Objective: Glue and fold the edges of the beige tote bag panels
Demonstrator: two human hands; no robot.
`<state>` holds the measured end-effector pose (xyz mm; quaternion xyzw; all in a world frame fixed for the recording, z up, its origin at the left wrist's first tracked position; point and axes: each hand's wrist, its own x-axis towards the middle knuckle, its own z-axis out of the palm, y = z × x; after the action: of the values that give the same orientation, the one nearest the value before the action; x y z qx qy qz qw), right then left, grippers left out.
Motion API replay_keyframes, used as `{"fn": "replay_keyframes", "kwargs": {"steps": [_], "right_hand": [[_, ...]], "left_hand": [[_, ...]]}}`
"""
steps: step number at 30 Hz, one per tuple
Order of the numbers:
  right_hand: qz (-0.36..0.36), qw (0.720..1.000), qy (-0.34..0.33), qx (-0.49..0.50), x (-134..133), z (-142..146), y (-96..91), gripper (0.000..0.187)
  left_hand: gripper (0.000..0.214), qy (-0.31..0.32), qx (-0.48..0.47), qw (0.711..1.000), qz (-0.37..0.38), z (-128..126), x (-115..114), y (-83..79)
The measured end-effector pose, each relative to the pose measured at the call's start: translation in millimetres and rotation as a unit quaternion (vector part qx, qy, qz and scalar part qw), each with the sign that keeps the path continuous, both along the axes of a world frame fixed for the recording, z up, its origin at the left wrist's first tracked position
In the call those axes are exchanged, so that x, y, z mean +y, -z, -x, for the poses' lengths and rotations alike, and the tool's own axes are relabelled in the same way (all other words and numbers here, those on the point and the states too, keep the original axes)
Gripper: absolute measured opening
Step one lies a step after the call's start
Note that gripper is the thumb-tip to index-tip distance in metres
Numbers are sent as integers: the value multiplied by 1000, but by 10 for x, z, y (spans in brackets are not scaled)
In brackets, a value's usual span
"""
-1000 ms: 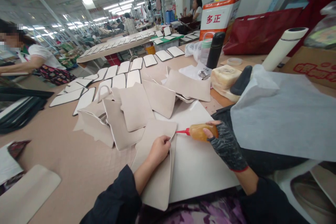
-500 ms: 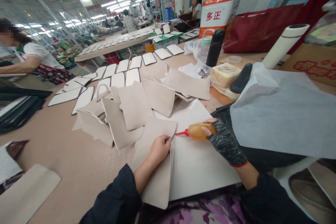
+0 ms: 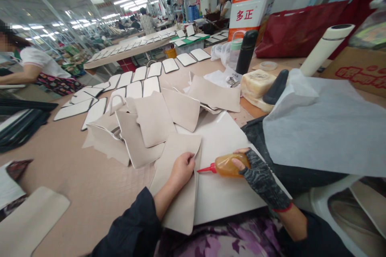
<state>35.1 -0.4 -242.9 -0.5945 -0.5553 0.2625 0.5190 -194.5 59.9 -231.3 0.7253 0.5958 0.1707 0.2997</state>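
Observation:
My left hand (image 3: pixel 183 168) is closed on the right edge of a beige leather-like panel (image 3: pixel 177 204), pinching it near the top. In my right hand (image 3: pixel 256 174), which wears a dark grey fingerless glove, is a squeeze bottle (image 3: pixel 229 165) of amber liquid, probably glue. Its red nozzle points left, with the tip at the panel's edge just below my left fingers. Beneath lies a large pale board (image 3: pixel 224 202). Several folded beige panels (image 3: pixel 153 120) are heaped beyond my left hand.
Rows of white dark-edged pieces (image 3: pixel 150 86) lie across the table (image 3: pixel 78 176). To the right are a black bottle (image 3: pixel 247 52), a yellowish block (image 3: pixel 257 84), a white thermos (image 3: pixel 327 50) and a white sheet (image 3: pixel 325 124). A person (image 3: pixel 39 64) works at far left.
My right hand has brought the bottle down along the panel's edge, its nozzle tip now lower and slightly further left. My left hand keeps its pinch almost unmoved.

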Motion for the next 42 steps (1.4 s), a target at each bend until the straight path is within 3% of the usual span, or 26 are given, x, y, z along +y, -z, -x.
{"fn": "replay_keyframes", "kwargs": {"steps": [8, 22, 27, 31, 33, 36, 40, 42], "right_hand": [[47, 998, -25, 46, -209, 44, 102, 24], [114, 987, -88, 73, -506, 125, 30, 22], [137, 981, -101, 94, -484, 76, 17, 25], [168, 967, -89, 168, -409, -45, 44, 28], [178, 949, -58, 254, -383, -128, 69, 26], [173, 892, -17, 418, -322, -226, 117, 23], [185, 828, -38, 529, -129, -206, 193, 29], [195, 768, -51, 607, -26, -151, 240, 30]], "left_hand": [[28, -18, -11, 1000, -15, 15, -26, 36], [27, -42, -33, 998, -28, 46, -15, 103], [29, -46, -48, 997, -35, 45, -14, 102], [28, -57, -48, 997, -36, 48, -9, 104], [27, -49, -40, 997, -34, 45, -11, 106], [25, -22, -14, 999, -29, 26, -18, 106], [24, 31, 36, 999, -6, -5, -23, 81], [26, 70, 61, 996, 2, -12, -34, 45]]}}
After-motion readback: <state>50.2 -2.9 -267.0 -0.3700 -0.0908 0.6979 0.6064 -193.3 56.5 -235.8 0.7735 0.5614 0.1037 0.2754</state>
